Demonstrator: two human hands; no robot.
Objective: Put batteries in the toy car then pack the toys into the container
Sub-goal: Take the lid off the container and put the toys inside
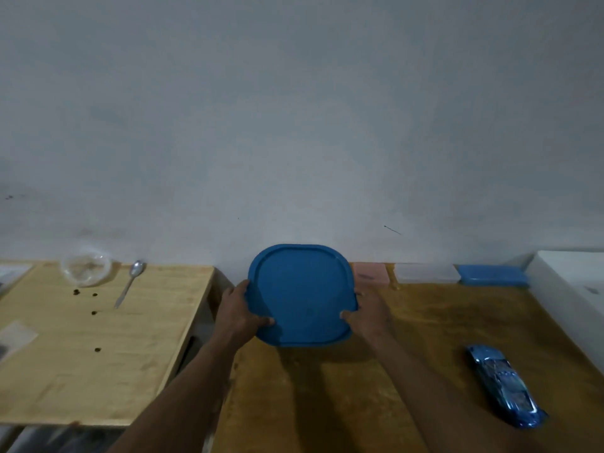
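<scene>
A blue rounded-square container lid (pixel 300 289) is held up over the brown table (pixel 425 338), tilted toward me. My left hand (pixel 238 310) grips its left edge, thumb on the top face. My right hand (pixel 367 313) grips its right edge the same way. Whether a container body sits under the lid is hidden. A shiny blue toy car (pixel 505 385) lies on the brown table at the right, apart from both hands. No batteries are visible.
A lighter wooden table (pixel 98 338) stands at left with a clear bowl (pixel 85 269), a spoon (pixel 129 284) and small dark crumbs. Along the back wall sit a pink box (pixel 369 273), a white box (pixel 425 273) and a flat blue lid (pixel 493 275). A white surface (pixel 575 282) rises at far right.
</scene>
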